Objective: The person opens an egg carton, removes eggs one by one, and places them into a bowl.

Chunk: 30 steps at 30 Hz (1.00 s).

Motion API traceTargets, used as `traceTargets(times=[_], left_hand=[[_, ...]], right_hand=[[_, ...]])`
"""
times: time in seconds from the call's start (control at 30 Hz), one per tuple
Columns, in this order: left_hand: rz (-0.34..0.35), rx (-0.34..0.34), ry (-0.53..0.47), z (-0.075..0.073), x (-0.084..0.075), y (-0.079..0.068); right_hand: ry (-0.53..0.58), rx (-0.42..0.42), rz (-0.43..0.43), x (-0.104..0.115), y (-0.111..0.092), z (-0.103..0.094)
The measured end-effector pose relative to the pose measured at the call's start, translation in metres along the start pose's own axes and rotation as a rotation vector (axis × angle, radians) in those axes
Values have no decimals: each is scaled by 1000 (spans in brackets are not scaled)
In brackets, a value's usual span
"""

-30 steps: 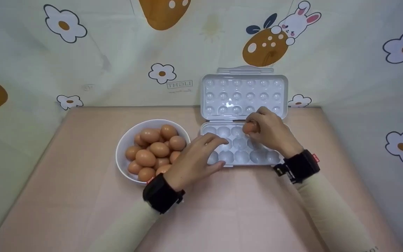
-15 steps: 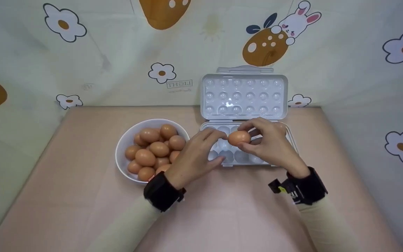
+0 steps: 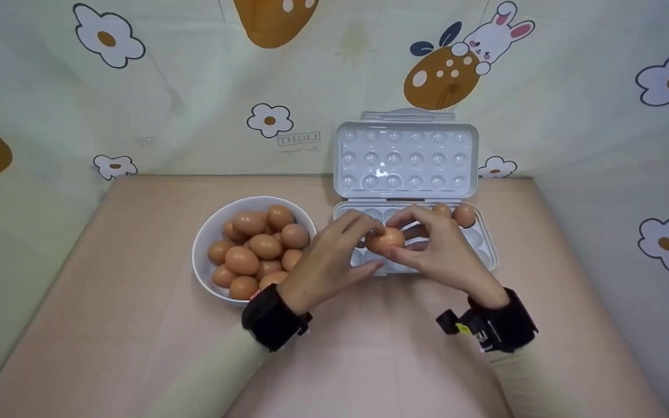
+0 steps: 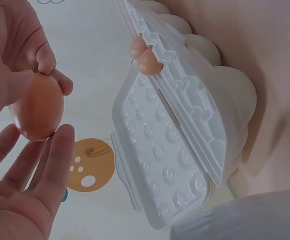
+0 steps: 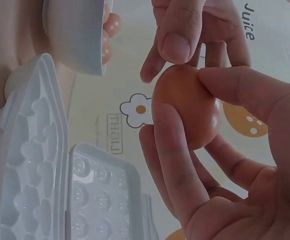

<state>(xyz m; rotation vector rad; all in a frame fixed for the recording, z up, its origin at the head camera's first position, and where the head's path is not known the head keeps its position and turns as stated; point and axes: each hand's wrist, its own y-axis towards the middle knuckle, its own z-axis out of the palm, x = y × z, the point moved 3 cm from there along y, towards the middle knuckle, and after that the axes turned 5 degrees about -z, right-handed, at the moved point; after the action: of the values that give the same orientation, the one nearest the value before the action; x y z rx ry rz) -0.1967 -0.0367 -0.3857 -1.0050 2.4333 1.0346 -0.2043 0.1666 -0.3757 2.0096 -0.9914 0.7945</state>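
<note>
A brown egg point(image 3: 389, 238) is held above the front half of the egg box point(image 3: 488, 255) by my right hand point(image 3: 442, 252), which pinches it between thumb and fingers. My left hand point(image 3: 324, 252) faces it from the left with loosely extended fingers. In the left wrist view, left fingertips point(image 4: 65, 132) lie right at one end of the egg point(image 4: 41, 110). The right wrist view shows the left thumb point(image 5: 177, 47) close at the egg's point(image 5: 197, 105) tip. Two brown eggs point(image 3: 464, 215) sit in the back right cups of the box, whose lid point(image 3: 404, 157) is raised.
Left of the box stands a white bowl point(image 3: 202, 278) heaped with brown eggs point(image 3: 242, 261), partly hidden by the left hand. Both rest on a pinkish table point(image 3: 334, 360). A patterned cloth backdrop point(image 3: 195, 87) rises behind and at both sides.
My right hand has carried the egg from the back of the box leftward and nearer, up to the left fingertips. The two eggs at the back right have come into view. The left hand barely moved.
</note>
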Motion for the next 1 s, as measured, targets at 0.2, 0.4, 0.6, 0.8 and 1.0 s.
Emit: traceTargets(times=[0.2, 0.4, 0.6, 0.8, 1.0], left_hand=[[-3, -17, 2, -1, -2, 0], [-4, -16, -1, -3, -1, -1], [10, -2, 29, -18, 2, -2], [-74, 3, 49, -52, 14, -10], [-148, 13, 99, -88, 32, -20]], right_hand=[[80, 34, 56, 2, 0, 5], [92, 60, 29, 4, 0, 7], [111, 57, 18, 5, -1, 3], [56, -12, 7, 4, -2, -8], [-67, -78, -56, 1, 0, -17]])
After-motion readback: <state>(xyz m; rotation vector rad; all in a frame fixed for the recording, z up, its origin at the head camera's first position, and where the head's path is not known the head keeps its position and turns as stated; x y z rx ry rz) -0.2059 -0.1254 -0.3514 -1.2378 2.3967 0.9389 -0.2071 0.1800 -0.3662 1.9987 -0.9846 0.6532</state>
